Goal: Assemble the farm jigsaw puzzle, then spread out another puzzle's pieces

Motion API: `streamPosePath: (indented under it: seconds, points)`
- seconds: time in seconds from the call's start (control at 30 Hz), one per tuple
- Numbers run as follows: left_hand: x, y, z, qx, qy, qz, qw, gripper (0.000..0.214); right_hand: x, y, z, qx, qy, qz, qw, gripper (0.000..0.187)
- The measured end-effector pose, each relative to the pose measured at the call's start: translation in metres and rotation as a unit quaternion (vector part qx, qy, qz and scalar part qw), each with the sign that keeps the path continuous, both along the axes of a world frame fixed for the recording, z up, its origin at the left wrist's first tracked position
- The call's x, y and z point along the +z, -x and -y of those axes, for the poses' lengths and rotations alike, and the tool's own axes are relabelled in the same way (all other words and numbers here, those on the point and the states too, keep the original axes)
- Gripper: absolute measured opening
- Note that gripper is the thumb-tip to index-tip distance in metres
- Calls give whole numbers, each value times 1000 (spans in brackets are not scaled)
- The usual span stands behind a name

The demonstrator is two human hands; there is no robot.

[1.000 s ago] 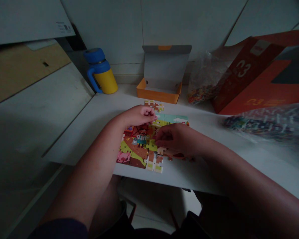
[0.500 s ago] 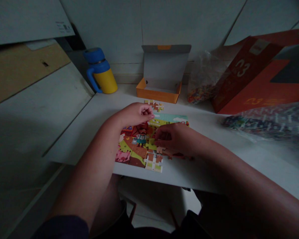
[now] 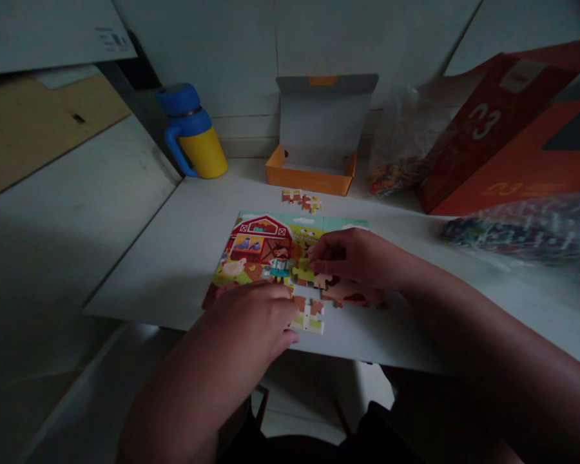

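Both hands on a farm jigsaw, mid-desk (clock centred on the puzzle).
So the left hand is at 7 o'clock, lying over the near edge, fingers bunched with the thumb poking out apart, right beside a white-fence piece at 5. Can't tell if it's pinching anything tbh. Right hand is at 3, fingers curled, thumb and fingertips close together by the green bit; can't see whether a piece is between them. Loose pieces sit at 12, just this side of an open orange box. Blue-and-yellow flask is at 10:30, clear bag of pieces at 2.
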State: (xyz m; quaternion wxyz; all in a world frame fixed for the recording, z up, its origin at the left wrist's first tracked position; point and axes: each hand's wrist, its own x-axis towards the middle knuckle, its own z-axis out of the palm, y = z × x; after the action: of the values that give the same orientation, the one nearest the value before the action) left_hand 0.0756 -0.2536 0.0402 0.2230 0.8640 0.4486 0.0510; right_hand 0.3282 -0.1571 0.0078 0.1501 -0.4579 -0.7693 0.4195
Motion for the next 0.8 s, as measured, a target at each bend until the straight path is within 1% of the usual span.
streamPosePath:
  seconds: [0.1,0.17,0.27,0.4,0.47,0.53,0.63,0.7,0.8]
  points:
    - [-9,-4,-3,-2,-1,-7,1000,10,1,0,0,-7,14,-8,1000,17]
    - [-16,-4,-6,3,10,12,1000,6,3,1,0,-8,15,-5,1000,17]
    - [-29,-1,-7,12,29,39,999,13,4,1,1,-5,6,7,1000,17]
    - [-44,4,-6,16,-7,49,999,26,3,0,1,-4,14,3,1000,22]
    - [-48,4,-5,17,-19,45,999,25,3,-1,0,-3,22,-2,1000,23]
    - [-46,1,-5,16,-22,41,999,19,3,0,1,-7,31,-8,999,24]
    - [-37,-3,-2,24,-17,29,999,11,4,0,1,-9,43,-20,999,24]
    - [-30,-4,-1,29,-16,17,999,17,4,0,1,-7,47,-29,998,23]
    - [-24,-3,-2,30,-15,8,999,36,3,-1,1,-12,49,-34,998,23]
